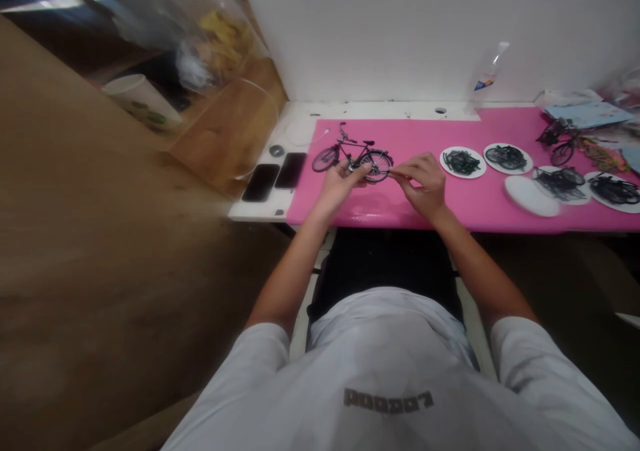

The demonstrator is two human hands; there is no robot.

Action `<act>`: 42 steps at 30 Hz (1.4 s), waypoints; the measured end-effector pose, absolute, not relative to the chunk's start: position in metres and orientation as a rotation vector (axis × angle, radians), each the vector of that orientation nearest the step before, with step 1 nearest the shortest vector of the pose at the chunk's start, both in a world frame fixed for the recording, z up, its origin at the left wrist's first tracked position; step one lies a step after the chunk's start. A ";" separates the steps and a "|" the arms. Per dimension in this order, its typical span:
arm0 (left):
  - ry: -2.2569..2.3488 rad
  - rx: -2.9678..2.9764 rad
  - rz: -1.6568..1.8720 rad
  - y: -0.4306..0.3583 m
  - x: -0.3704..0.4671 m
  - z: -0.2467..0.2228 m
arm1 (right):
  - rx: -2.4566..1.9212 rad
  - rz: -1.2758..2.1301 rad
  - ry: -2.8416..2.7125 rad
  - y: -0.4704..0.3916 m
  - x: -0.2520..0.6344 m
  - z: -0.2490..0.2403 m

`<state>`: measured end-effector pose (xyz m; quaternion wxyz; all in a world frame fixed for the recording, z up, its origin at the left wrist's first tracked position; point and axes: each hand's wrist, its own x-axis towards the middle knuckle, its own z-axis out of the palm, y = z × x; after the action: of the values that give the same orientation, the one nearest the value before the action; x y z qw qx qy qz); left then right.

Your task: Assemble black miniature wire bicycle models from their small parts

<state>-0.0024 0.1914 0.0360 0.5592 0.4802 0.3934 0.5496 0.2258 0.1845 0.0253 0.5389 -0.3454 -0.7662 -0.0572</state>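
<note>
A small black model bicycle is held upright over the pink table cover, its handlebar toward the left. My left hand grips it low down near the pedals, with the thumb over the frame. My right hand is at the rear wheel, thumb and fingertips pinched together at its right edge. Whether a small part is between those fingertips is too small to tell.
White plates of dark parts stand at the right, beside a white lid or plate. Another model bicycle is farther right. Two dark phones lie at the left. A clear bottle is near the wall.
</note>
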 end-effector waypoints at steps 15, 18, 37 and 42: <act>0.866 1.031 1.197 0.190 -0.002 0.038 | -0.797 -0.157 -1.827 0.182 0.224 0.024; 0.871 0.983 1.206 0.190 -0.001 0.038 | -0.756 -0.151 -1.833 0.181 0.224 0.025; 0.858 0.872 1.244 0.189 -0.003 0.039 | -0.852 -0.215 -1.940 0.181 0.224 0.019; 0.857 0.912 1.226 0.187 -0.003 0.041 | -0.832 -0.258 -1.923 0.181 0.224 0.020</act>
<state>-0.0034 0.1870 0.0407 0.6403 0.3998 0.3758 0.5375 0.2242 0.1805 0.0196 0.4927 -0.3430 -0.7927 -0.1064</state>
